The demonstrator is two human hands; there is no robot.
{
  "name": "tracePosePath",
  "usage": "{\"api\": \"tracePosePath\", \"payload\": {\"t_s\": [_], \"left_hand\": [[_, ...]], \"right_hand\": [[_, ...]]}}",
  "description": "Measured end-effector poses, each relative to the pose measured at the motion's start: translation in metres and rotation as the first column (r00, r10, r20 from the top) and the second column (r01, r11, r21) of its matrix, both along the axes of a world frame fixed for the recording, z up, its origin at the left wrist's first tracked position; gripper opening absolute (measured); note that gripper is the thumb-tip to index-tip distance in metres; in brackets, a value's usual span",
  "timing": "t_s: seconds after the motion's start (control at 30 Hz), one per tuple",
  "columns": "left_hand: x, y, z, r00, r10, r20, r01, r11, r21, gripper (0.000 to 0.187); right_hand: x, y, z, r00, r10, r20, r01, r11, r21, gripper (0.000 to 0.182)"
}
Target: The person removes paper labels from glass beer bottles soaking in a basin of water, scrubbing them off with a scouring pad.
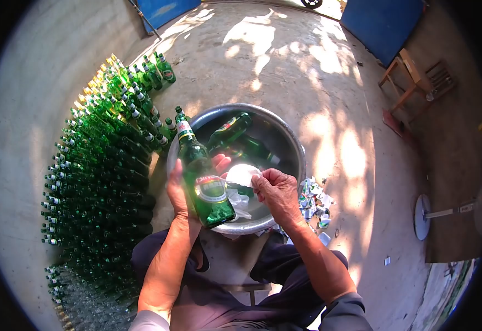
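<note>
My left hand (pixel 178 193) is wrapped around a green glass bottle (pixel 194 157), tilted with its neck up and to the left, over the near left part of a metal basin (pixel 295 137). Its body bears a printed label and its neck a white band. Between the thumb and fingers of my right hand (pixel 279 193) is a white paper label (pixel 242 174), reaching to the bottle's side in this view. Beneath, in the basin's water, lie a green bottle (pixel 230 130) and another bottle (pixel 255 151), along with crumpled white paper (pixel 237 205).
Closely packed green bottles (pixel 108 143) stand on the left along the wall. Scraps of labels (pixel 315 205) lie on the floor right of the basin. A wooden stool (pixel 409 80) and a round-based stand (pixel 422 217) are at the right, blue doors (pixel 382 27) at the back.
</note>
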State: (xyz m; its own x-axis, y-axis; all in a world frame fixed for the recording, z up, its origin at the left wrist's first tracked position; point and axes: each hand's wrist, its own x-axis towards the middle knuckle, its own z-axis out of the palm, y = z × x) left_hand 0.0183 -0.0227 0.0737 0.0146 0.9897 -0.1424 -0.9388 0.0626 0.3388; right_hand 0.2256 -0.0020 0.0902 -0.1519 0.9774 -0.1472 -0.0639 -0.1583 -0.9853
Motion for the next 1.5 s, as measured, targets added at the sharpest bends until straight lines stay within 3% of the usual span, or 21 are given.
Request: {"api": "tracePosePath", "payload": {"t_s": [0.13,0.2,0.3,0.4,0.53,0.6,0.73,0.93,1.07,1.27,1.33,1.5], "left_hand": [[-0.001,0.001,0.003,0.999,0.024,-0.043,-0.025,0.999,-0.027,0.084],[-0.002,0.0,0.003,0.996,0.016,-0.091,-0.017,1.0,-0.006,0.072],[0.0,0.0,0.007,0.993,0.033,-0.11,-0.038,0.999,-0.036,0.068],[0.001,-0.001,0.009,0.982,0.04,-0.183,-0.051,0.997,-0.054,0.062],[0.005,-0.003,0.01,0.976,0.049,-0.212,-0.063,0.996,-0.061,0.056],[0.005,-0.003,0.006,0.97,0.027,-0.244,-0.045,0.997,-0.065,0.07],[0.007,-0.005,0.009,0.966,0.012,-0.258,-0.03,0.997,-0.068,0.071],[0.008,-0.006,0.005,0.966,0.022,-0.258,-0.038,0.998,-0.057,0.07],[0.006,-0.008,0.005,0.971,0.022,-0.238,-0.035,0.998,-0.051,0.069],[0.003,-0.009,0.002,0.968,-0.005,-0.251,-0.011,0.998,-0.063,0.066],[0.003,-0.009,0.001,0.966,-0.014,-0.259,0.0,0.998,-0.056,0.066],[0.004,-0.009,0.003,0.964,-0.022,-0.264,0.001,0.997,-0.082,0.066]], "right_hand": [[0.004,0.001,-0.006,0.998,0.019,-0.053,-0.02,0.999,-0.034,0.017],[0.009,0.005,-0.008,0.92,0.059,-0.387,-0.112,0.987,-0.117,0.015],[0.013,0.009,-0.015,0.845,0.144,-0.515,-0.242,0.962,-0.127,0.015],[0.003,0.002,-0.01,0.9,0.158,-0.406,-0.234,0.961,-0.144,0.031],[-0.006,0.001,-0.012,0.915,0.272,-0.299,-0.307,0.949,-0.073,0.028],[-0.007,0.001,-0.011,0.912,0.307,-0.271,-0.332,0.942,-0.053,0.027],[-0.005,0.006,-0.016,0.911,0.384,-0.153,-0.392,0.919,-0.03,0.024],[-0.019,-0.005,0.002,0.924,0.348,-0.156,-0.338,0.937,0.087,0.031],[-0.021,-0.008,-0.003,0.929,0.359,-0.088,-0.353,0.932,0.08,0.032],[-0.024,-0.006,-0.024,0.935,0.317,-0.161,-0.317,0.948,0.025,0.023],[-0.023,-0.005,-0.024,0.941,0.297,-0.162,-0.311,0.948,-0.065,0.02],[-0.022,-0.003,-0.023,0.951,0.292,-0.098,-0.296,0.955,-0.026,0.019]]}}
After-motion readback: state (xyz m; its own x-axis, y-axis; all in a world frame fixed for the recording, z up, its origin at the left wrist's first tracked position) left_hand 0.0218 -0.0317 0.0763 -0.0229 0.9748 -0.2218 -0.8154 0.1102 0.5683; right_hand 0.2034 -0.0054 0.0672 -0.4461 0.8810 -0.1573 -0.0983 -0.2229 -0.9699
